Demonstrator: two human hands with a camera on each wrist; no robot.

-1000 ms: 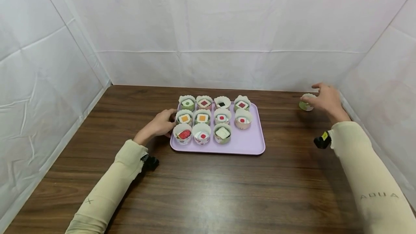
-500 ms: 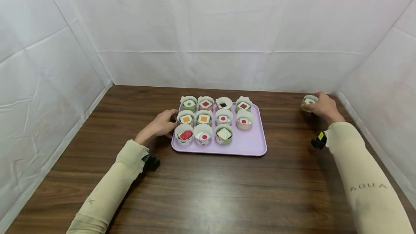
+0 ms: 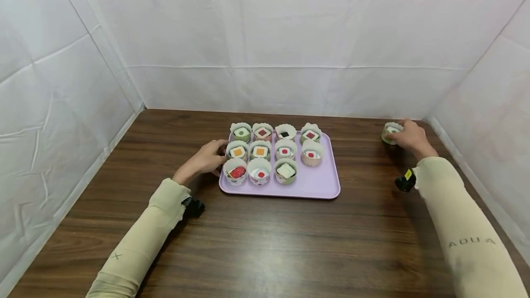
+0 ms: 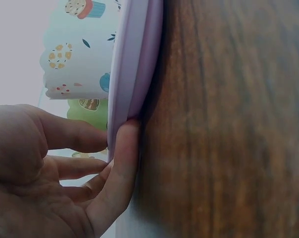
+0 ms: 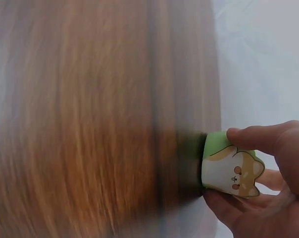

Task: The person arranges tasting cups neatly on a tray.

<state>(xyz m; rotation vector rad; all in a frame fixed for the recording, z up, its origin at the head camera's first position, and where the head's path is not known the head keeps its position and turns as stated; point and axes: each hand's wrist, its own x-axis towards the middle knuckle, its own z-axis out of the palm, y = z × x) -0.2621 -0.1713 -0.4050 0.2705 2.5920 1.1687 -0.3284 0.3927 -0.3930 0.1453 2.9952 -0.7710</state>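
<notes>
At the far right of the table my right hand [image 3: 411, 138] holds a small green paper baking cup [image 5: 231, 168] with a dog's face printed on its side. Thumb and fingers grip the cup's two sides, and something white lies inside it in the head view. My left hand [image 3: 205, 157] pinches the left rim of a lilac tray [image 3: 316, 182]; in the left wrist view thumb and fingers [image 4: 124, 163] lie on either side of that rim. Several paper cups stand on the tray in rows, holding sweets such as an orange-topped one [image 3: 260, 151] and a red one [image 3: 237, 172].
The dark wooden table [image 3: 265, 243] carries the tray near its middle. A white cloth wall [image 3: 290, 36] rises along the back edge, with more cloth at both sides. A green cup [image 4: 87, 110] and a white printed cup [image 4: 80, 54] stand near my left fingers.
My right hand, its fingers spread beside the green cup a second ago, has closed round it. The left hand stays at the tray's rim; the tray's cups keep their places.
</notes>
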